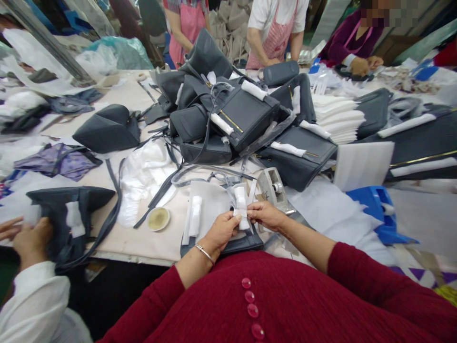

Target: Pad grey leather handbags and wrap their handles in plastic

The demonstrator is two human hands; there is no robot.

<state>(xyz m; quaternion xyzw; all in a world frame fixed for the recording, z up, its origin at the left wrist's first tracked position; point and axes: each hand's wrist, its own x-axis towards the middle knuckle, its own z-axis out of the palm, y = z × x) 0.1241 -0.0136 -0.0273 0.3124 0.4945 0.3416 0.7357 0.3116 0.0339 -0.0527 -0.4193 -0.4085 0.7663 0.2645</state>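
A dark grey handbag point(246, 244) lies flat in front of me at the table's edge, with a sheet of pale wrapping over part of it. My left hand point(224, 229) pinches the white wrapping point(241, 194) around a narrow part of the bag. From the other side, my right hand point(266, 214) pinches the same wrapping, its fingertips close to the left thumb. What the wrapping covers is hidden. Another white-wrapped part point(194, 216) lies on the bag to the left. Just beyond my right hand stands a beige tape dispenser point(272, 186).
Several dark handbags point(246, 114) are heaped mid-table. A small round dish point(158, 219) sits left of my bag. On the right are a blue tape dispenser point(374, 209) and stacked white foam sheets point(337, 119). At left, a co-worker's hands handle another bag point(76, 209); other people work opposite.
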